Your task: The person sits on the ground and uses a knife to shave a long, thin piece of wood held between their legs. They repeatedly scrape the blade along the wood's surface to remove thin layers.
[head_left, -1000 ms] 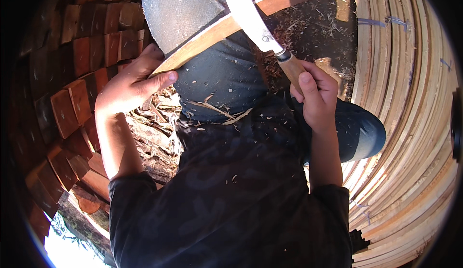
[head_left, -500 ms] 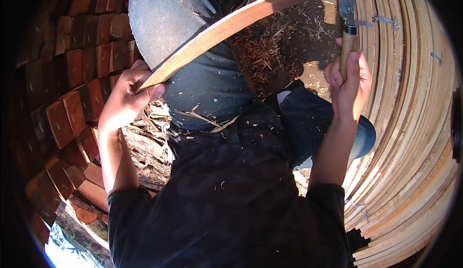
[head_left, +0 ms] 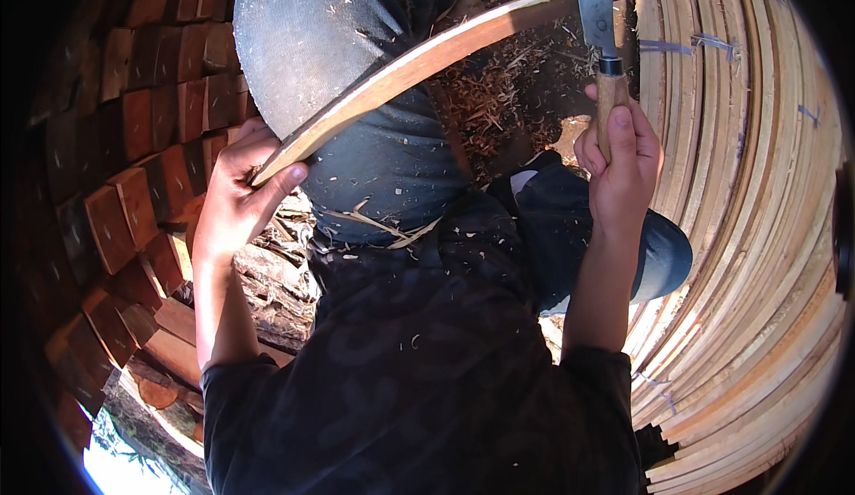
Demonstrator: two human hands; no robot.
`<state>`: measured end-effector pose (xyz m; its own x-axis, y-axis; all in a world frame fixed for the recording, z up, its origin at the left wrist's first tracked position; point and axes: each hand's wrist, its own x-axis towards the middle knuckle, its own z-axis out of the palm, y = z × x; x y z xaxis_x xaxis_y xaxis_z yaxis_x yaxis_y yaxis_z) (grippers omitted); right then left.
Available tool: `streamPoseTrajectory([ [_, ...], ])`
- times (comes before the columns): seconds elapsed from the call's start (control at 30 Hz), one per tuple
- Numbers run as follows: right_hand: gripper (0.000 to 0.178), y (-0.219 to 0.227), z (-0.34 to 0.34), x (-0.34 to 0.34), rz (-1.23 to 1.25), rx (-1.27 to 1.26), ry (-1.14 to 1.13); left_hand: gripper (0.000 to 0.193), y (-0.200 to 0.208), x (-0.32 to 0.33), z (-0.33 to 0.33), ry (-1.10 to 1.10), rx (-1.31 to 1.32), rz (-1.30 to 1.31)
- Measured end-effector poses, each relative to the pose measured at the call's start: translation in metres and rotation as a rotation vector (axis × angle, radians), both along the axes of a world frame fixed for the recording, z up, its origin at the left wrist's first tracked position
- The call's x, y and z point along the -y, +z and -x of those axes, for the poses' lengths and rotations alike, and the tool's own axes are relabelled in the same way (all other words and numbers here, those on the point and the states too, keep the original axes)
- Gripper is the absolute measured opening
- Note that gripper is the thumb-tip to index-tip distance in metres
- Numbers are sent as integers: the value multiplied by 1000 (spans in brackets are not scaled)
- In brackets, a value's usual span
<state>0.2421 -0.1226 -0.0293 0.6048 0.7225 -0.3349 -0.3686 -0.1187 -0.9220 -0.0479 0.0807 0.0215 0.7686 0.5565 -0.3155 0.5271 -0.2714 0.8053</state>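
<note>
A long wooden strip (head_left: 419, 67) runs from my left hand up across my raised knee to the far right; the lens bends its edges. My left hand (head_left: 242, 188) grips the near end, thumb on top and fingers underneath. Closed round a wooden handle, my right hand (head_left: 623, 152) holds a large knife (head_left: 597, 14) upright. The blade crosses the far part of the strip, and its tip is cut off by the upper edge of the picture. Whether the blade touches the wood I cannot tell.
Stacked reddish wood blocks (head_left: 125, 210) form a wall on my left. Long pale planks (head_left: 739, 192) lie piled along my right, some with purple marks. Shavings (head_left: 490, 85) litter the ground ahead and cling to my jeans (head_left: 374, 165). A log (head_left: 151, 419) lies at the lower left.
My right hand and the knife have shifted left along the strip and slightly nearer to me. The strip's far part sits a little lower in view; my left hand still grips its end.
</note>
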Motion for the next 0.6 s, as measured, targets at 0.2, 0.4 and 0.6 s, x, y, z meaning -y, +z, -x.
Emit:
streamPoseTrajectory([
  [0.2,29,6,12,-5,113,217,239,23,-1,-4,3,5,-34,33],
  [0.4,30,-3,11,-4,-41,16,7,24,2,-3,-2,10,-54,29],
  [0.6,34,1,-12,1,75,151,8,20,0,-4,4,-1,-58,27],
])
